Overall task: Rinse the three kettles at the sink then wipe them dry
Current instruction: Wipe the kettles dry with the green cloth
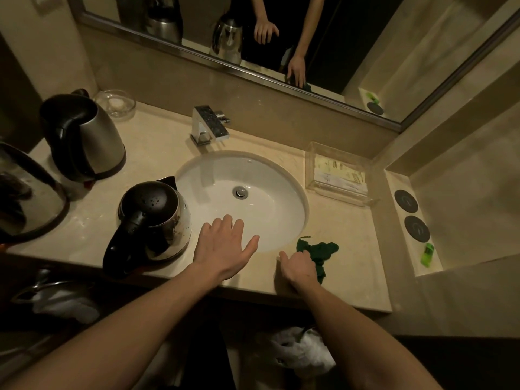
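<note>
**Hands between cloth and kettle: preparing the wipe**

The left hand (225,246) is open with spread fingers above the front rim of the sink (284,178), just beside the nearest kettle (153,220). The right hand (299,270) lies on the green cloth (320,253) at the counter's (157,142) front edge, fingers bent onto it; whether it grips or only presses, I cannot tell.

I judge the wiping is next. It is better that the left hand takes the black handle firmly, and the cloth goes from the lid downward around the steel body. The second kettle (84,136) and third kettle (28,192) stand further left. The faucet (209,125) shows no running water.
</note>
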